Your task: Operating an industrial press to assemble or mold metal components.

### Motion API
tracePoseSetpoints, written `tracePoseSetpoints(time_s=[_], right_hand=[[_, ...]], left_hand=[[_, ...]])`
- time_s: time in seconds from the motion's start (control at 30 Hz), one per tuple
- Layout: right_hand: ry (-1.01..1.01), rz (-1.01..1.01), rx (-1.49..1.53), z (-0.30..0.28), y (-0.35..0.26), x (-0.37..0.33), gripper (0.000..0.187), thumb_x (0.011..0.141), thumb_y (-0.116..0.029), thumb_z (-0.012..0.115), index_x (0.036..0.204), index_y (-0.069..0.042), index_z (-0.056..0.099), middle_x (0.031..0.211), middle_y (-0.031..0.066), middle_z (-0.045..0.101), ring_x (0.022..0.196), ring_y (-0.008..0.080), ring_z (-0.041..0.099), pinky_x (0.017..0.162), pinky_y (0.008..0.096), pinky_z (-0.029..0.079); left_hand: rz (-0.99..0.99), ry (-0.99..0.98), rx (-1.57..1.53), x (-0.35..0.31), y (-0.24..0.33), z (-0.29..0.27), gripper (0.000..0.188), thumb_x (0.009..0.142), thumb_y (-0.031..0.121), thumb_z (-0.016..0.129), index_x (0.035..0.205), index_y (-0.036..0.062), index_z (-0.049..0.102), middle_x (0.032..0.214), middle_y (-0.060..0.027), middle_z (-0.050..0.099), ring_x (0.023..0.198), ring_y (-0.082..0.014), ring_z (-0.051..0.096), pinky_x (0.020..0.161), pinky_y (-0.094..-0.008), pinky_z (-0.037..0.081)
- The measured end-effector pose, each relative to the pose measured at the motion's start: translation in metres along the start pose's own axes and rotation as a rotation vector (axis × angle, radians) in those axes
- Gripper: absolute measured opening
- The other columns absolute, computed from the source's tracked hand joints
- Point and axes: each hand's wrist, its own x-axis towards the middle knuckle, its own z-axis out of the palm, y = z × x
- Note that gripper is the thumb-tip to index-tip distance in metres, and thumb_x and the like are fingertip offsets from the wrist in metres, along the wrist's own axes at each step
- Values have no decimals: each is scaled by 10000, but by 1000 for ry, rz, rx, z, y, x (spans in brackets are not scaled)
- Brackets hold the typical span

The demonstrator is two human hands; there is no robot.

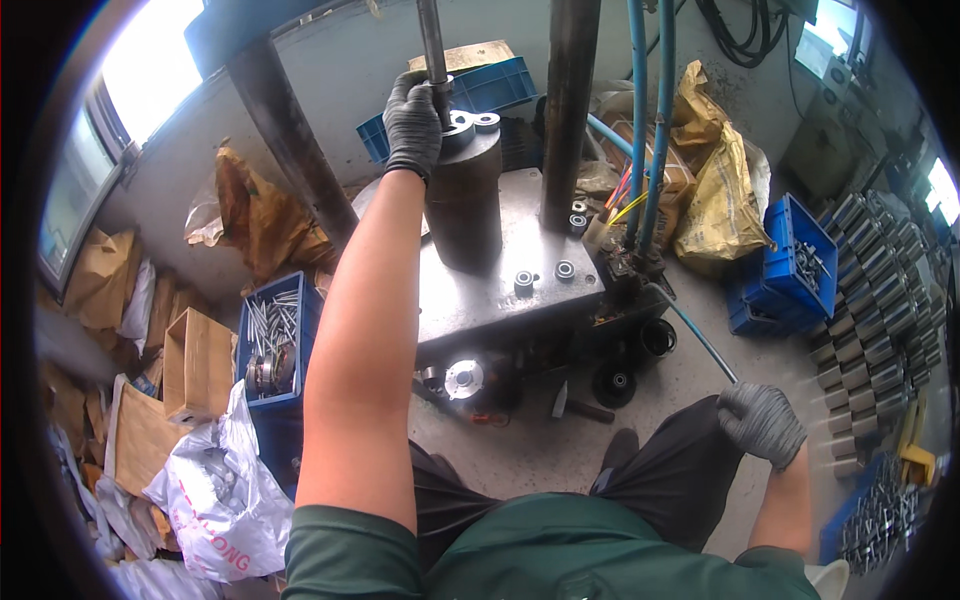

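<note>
My left hand point(412, 122), in a grey glove, is closed around the lower part of an upright steel shaft point(432, 42), by its collar. Directly below stands a dark steel cylinder point(463, 205), with a ring-shaped bearing point(486, 121) on its top; my hand partly hides that top. The cylinder rests on a thick metal plate point(465, 300) between two posts. Lower right, my gloved right hand point(762, 425) is wrapped around the end of a long lever rod point(700, 338), beside my right knee. Small bearings point(524, 283) sit on the plate's right side.
A dark post point(570, 110) and blue hoses point(660, 120) rise behind the plate. On the floor lies a hammer point(582, 408). Blue bins with metal parts point(275, 330) stand left and right point(800, 260). Stacked metal cylinders point(875, 310) line the far right; a white sack point(225, 490) is at left.
</note>
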Motion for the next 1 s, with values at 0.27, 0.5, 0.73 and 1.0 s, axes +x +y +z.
tracePoseSetpoints(time_s=[0.27,0.5,0.73,1.0], right_hand=[[-23,0,-132,-2,-4,7,194,865,-235,680,850,-53,745,842,204,713,807,425,714,762,512,589],[-14,-29,-122,-2,1,8,196,868,-241,681,838,-57,744,826,210,704,803,429,711,758,516,585],[-97,-25,-152,-15,1,13,164,857,-203,698,890,-60,770,843,198,720,805,412,716,746,489,583],[42,-30,38,-32,2,22,257,854,-175,697,1053,-50,800,954,211,765,893,401,745,839,472,606]], left_hand=[[-44,-67,-1,6,-3,-9,265,1038,194,508,1065,13,700,863,-84,738,677,-146,647,639,-304,551],[-16,-63,36,21,-14,-16,281,1009,161,495,1040,11,731,887,-90,753,749,-165,677,683,-292,558],[-123,-83,48,10,1,-12,305,985,126,471,1059,-7,736,903,-117,757,769,-186,709,694,-320,593],[-163,-125,-59,22,-9,-21,300,916,31,467,1036,-37,733,888,-139,736,785,-236,733,769,-361,632]])
